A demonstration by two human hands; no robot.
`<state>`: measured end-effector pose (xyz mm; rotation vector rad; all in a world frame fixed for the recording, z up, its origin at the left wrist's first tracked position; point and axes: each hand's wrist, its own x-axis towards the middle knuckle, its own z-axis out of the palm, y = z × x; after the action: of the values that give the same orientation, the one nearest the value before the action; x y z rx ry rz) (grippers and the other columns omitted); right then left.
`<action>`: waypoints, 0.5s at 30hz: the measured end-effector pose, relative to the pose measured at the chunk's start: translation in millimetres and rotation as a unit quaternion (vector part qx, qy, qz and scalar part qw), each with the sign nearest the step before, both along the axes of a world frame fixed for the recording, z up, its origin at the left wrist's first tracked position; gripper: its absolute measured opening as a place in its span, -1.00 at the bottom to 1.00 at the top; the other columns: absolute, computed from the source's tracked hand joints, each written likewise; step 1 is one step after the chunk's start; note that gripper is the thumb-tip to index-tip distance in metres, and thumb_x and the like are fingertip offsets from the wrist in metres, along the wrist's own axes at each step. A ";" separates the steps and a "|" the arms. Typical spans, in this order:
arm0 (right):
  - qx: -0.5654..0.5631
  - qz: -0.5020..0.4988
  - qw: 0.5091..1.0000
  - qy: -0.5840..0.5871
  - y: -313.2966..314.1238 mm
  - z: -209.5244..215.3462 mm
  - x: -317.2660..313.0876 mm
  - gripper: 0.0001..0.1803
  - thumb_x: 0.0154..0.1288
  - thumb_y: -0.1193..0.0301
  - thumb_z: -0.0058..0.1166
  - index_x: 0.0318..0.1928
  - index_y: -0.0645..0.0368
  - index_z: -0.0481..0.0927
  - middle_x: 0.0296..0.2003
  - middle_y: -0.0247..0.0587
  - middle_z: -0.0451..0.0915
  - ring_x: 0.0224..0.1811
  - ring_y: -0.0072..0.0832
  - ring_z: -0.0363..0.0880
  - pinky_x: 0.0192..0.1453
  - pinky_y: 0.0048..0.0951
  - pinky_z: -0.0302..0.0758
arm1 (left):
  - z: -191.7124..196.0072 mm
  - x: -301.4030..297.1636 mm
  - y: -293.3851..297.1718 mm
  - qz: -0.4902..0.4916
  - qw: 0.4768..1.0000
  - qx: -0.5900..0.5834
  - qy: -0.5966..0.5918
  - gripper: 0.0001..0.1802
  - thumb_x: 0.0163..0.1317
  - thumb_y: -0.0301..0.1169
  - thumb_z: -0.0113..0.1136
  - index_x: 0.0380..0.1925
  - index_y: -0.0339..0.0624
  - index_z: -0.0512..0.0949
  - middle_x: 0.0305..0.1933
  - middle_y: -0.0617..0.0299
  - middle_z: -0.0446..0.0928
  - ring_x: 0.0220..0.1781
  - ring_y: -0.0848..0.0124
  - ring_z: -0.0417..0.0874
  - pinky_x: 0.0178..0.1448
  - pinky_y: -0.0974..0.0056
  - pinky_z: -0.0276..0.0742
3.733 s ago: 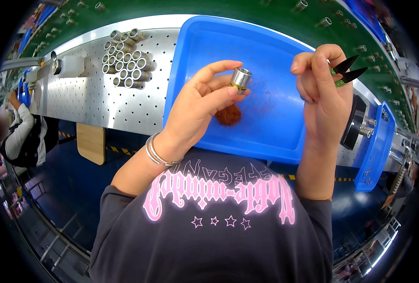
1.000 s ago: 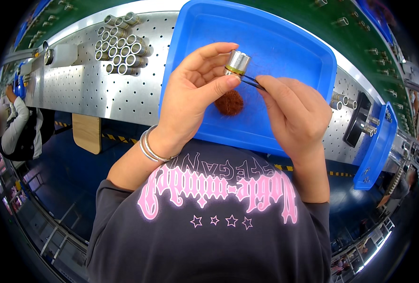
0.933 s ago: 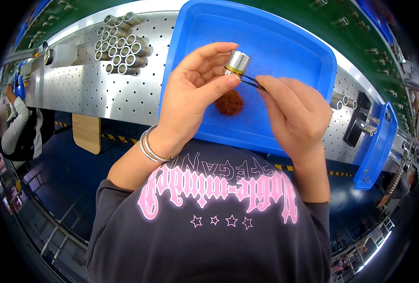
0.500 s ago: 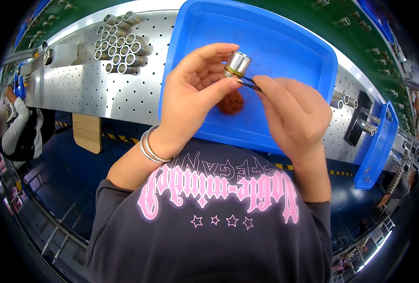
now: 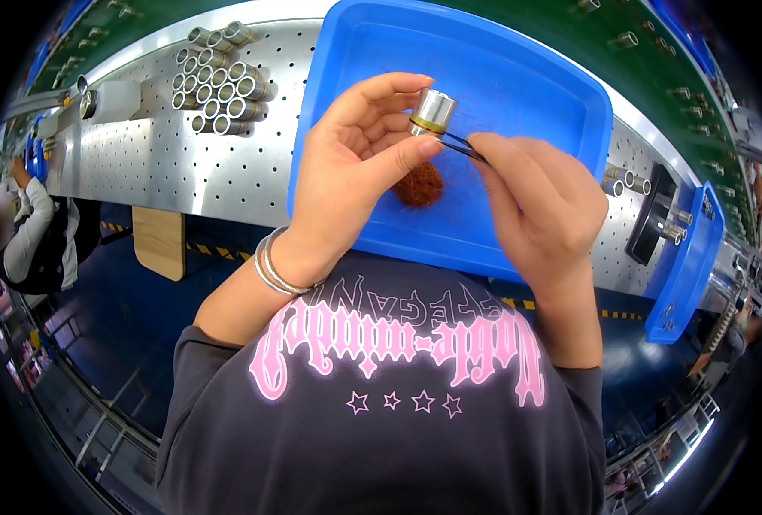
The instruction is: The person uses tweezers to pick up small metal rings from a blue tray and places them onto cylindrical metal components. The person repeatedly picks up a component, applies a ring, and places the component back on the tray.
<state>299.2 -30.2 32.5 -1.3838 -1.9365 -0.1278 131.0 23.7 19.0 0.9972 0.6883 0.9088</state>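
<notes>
Bright, diffuse light washes the bench [image 5: 256,176] and glints off the cylinder [image 5: 436,106] while the floor [image 5: 138,316] below looks darker. The fisheye lens bows straight edges toward a black, rounded border where details smear; the centre appears fairly crisp.
</notes>
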 end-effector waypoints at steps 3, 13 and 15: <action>0.011 0.003 1.000 -0.002 0.1 -1.4 -1.5 -0.75 -0.16 0.54 0.15 -0.34 0.12 0.59 -0.55 -0.37 0.49 -0.63 -0.50 0.44 -0.58 -0.50 0.31 | -0.5 0.1 -0.2 0.001 1.000 0.030 0.001 -0.53 0.07 -0.67 0.18 0.03 -0.36 0.35 -0.04 0.13 0.48 -0.03 0.44 0.52 0.04 0.41 0.50; -0.155 -0.038 0.971 0.179 1.9 12.2 -5.4 -0.74 -0.10 0.55 0.20 -0.29 0.09 0.55 -0.47 -0.32 0.56 -0.53 -0.43 0.52 -0.49 -0.51 0.40 | 2.8 -0.7 -1.8 -0.015 0.996 -0.086 -0.035 -0.55 0.20 -0.54 0.08 0.11 -0.28 0.29 -0.06 0.08 0.50 -0.05 0.39 0.54 0.07 0.33 0.45; -0.200 -0.044 0.950 0.238 0.7 11.9 -5.2 -0.75 -0.06 0.54 0.22 -0.29 0.09 0.55 -0.44 -0.31 0.57 -0.49 -0.42 0.55 -0.46 -0.52 0.43 | 3.5 -0.8 -1.3 -0.023 0.995 -0.089 -0.025 -0.56 0.24 -0.48 0.03 0.13 -0.27 0.28 0.00 0.04 0.48 -0.02 0.39 0.54 0.09 0.34 0.45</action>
<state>294.0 -29.5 44.4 -1.5817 -1.5413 0.5404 130.2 22.4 22.5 0.8262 0.6892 0.8133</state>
